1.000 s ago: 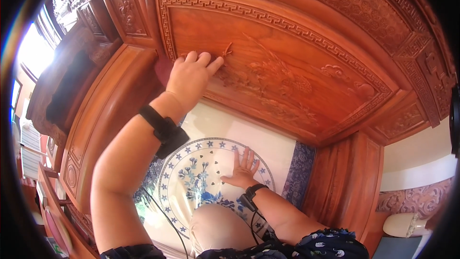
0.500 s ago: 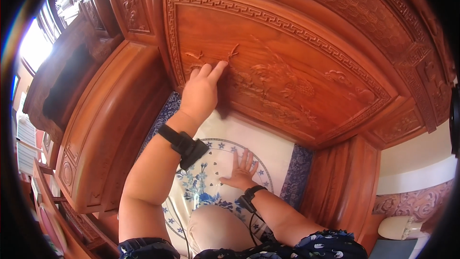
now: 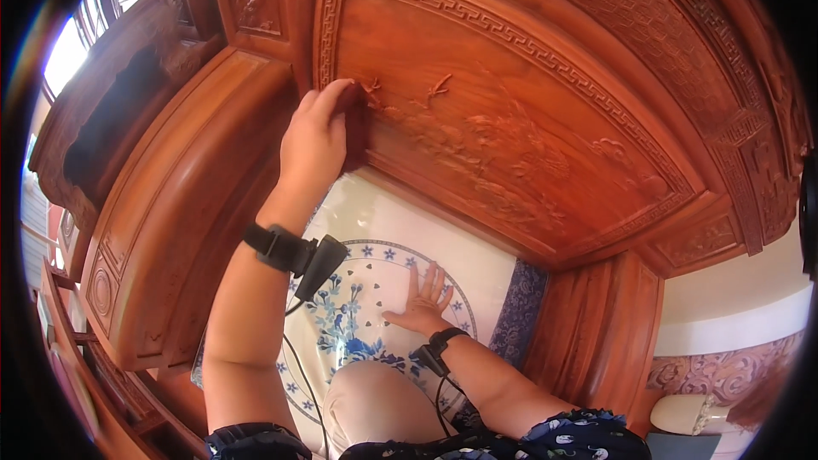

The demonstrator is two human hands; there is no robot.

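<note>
My left hand [image 3: 317, 138] reaches up to the lower left of a carved reddish-brown wooden panel [image 3: 477, 43], its fingers bent against the wood by the fretwork border. A dark red-brown patch shows beside the fingers and thumb; whether it is a cloth or only shadow, I cannot make out. On the white seat cover [image 3: 409, 213] with blue flowers, my right hand [image 3: 423, 300] lies flat, fingers spread, holding nothing. Black straps with small devices circle both wrists. A bent knee in pale cloth [image 3: 383, 400] rests on the cover.
A thick wooden armrest [image 3: 179, 204] rises at the left, and another wooden side [image 3: 596, 324] stands at the right. Dark blue patterned trim [image 3: 520, 307] edges the seat cover. Cables hang from the wrist devices. A cream rounded object [image 3: 680, 414] sits at the lower right.
My left hand has moved left across the panel, from the carved birds toward the border, and its stretched forefinger is now bent. My right hand has stayed flat on the seat cover.
</note>
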